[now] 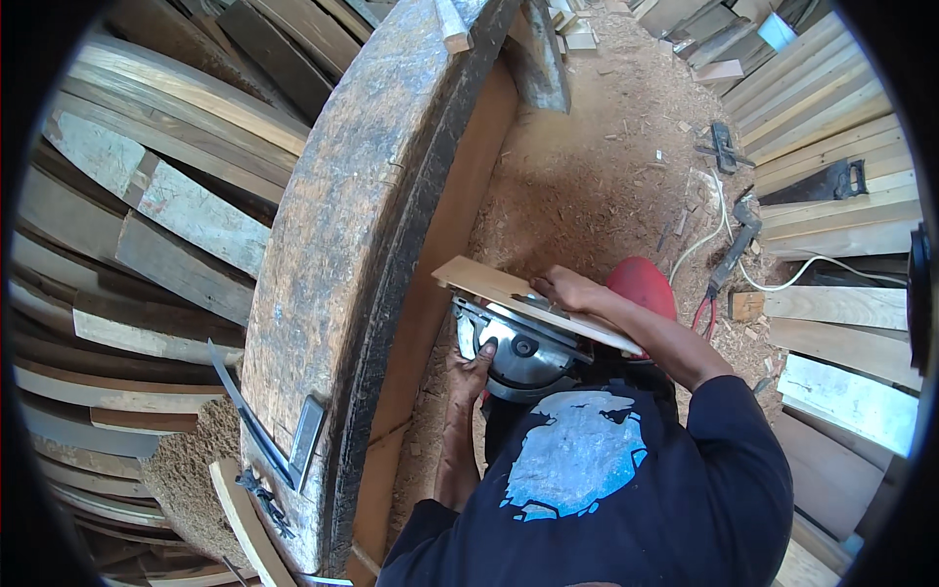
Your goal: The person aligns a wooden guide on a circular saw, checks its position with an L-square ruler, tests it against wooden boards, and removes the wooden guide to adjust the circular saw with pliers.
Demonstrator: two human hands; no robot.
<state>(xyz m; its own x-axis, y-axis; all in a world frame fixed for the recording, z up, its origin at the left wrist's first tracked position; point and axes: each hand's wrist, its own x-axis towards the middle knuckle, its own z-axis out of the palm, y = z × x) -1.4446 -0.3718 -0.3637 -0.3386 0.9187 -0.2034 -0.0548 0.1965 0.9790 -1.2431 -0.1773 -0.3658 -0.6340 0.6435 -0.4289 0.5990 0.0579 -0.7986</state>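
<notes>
A circular saw (523, 354) with a silver guard lies tilted at my lap, a flat wooden board (489, 281) set against its base. My left hand (473, 372) is closed on the saw's near left side, thumb on the metal housing. On the board's upper face, by a dark slot, my right hand (567, 290) has its fingers curled down. Whatever those fingers pinch, if anything, is too small to make out. The saw's blade is mostly hidden.
A thick worn workbench (323, 215) stands at my left, bearing a framing square (256, 430) and a wood strip (452, 27). Stacked planks line both sides. On the sawdust floor lie a power tool (734, 249) with a pale cord and a red rounded object (641, 284). A handsaw (817, 184) rests on planks.
</notes>
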